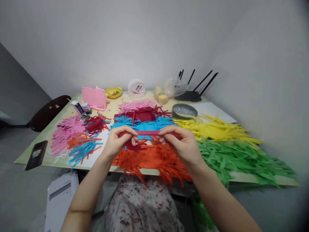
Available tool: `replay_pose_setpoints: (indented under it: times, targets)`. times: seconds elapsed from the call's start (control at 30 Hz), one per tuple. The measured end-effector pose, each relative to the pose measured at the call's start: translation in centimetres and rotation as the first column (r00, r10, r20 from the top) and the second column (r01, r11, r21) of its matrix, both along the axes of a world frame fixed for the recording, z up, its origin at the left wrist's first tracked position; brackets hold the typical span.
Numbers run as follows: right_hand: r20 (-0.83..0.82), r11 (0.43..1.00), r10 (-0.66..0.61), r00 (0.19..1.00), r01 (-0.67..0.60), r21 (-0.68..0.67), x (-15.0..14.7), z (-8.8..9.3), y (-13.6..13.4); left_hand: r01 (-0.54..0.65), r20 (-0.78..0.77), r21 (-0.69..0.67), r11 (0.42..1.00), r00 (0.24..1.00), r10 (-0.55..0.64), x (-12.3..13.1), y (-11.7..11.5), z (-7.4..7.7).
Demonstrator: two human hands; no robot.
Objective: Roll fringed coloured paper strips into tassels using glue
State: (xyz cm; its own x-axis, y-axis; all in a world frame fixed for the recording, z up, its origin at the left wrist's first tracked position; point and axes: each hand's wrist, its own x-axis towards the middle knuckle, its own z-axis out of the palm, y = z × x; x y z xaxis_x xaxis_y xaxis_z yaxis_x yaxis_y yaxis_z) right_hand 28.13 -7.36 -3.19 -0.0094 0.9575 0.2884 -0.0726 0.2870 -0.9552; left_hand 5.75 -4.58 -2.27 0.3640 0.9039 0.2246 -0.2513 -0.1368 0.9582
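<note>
Currently I have a red paper strip [151, 132] stretched level between both hands, just above the surface near its front edge. My left hand [119, 141] pinches one end, fingers closed on it; my right hand [182, 143] pinches the other end the same way. I judge the strip light, thin and limp, easy to tear or crease, so gripping at the ends with gentle tension seems best. Beneath lie matte, fringed heaps of cut paper: an orange pile [154, 161] at the front edge, blue [145, 124] and dark red [142, 114] behind, green [238, 158] and yellow [217, 129] toward the right edge. A black phone [36, 154] rests at the left front corner.
</note>
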Motion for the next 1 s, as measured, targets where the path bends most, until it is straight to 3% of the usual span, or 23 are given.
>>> replay_pose_setpoints:
  times: [0.17, 0.3, 0.43, 0.5, 0.6, 0.67, 0.73, 0.83, 1.0]
  targets:
    - [0.085, 0.997, 0.066, 0.994, -0.068, 0.028, 0.3, 0.1, 0.1, -0.027, -0.115, 0.121, 0.992, 0.993, 0.041, -0.2, 0.1, -0.2]
    - [0.328, 0.995, -0.064, 0.942, 0.033, 0.099, 0.3, 0.8, -0.5, -0.11, -0.237, 0.193, 0.975, 0.959, 0.155, -0.1, -0.2, 0.1]
    - [0.525, 0.97, -0.208, 0.825, 0.103, 0.222, 0.1, 1.1, -0.7, -0.092, -0.461, 0.451, 0.888, 0.828, 0.32, -0.1, -0.5, 0.6]
    - [0.558, 0.966, -0.232, 0.796, 0.12, 0.231, 0.2, 1.1, -0.6, -0.061, -0.524, 0.498, 0.865, 0.773, 0.357, -0.2, -0.4, 0.7]
    - [0.481, 0.988, -0.145, 0.865, 0.102, 0.116, 0.3, 1.1, -0.4, -0.036, -0.494, 0.356, 0.934, 0.841, 0.221, -0.3, -0.3, 0.6]
    - [0.321, 1.0, -0.013, 0.947, 0.017, -0.009, 0.3, 1.1, -0.4, 0.014, -0.365, 0.155, 0.988, 0.93, 0.044, -0.3, -0.3, 0.4]
    - [0.152, 0.994, 0.081, 0.985, -0.068, -0.088, 0.2, 1.0, -0.4, 0.061, -0.219, 0.0, 0.998, 0.974, -0.059, -0.3, -0.4, 0.2]
    - [0.034, 0.99, 0.093, 0.995, -0.089, -0.112, -0.1, 0.9, -0.3, 0.047, -0.124, -0.08, 0.996, 0.991, -0.057, -0.1, -0.5, 0.1]
    - [-0.024, 0.989, 0.105, 0.994, -0.107, -0.097, 0.0, 0.7, -0.1, 0.027, -0.045, -0.117, 0.993, 0.998, -0.033, 0.0, -0.2, 0.0]
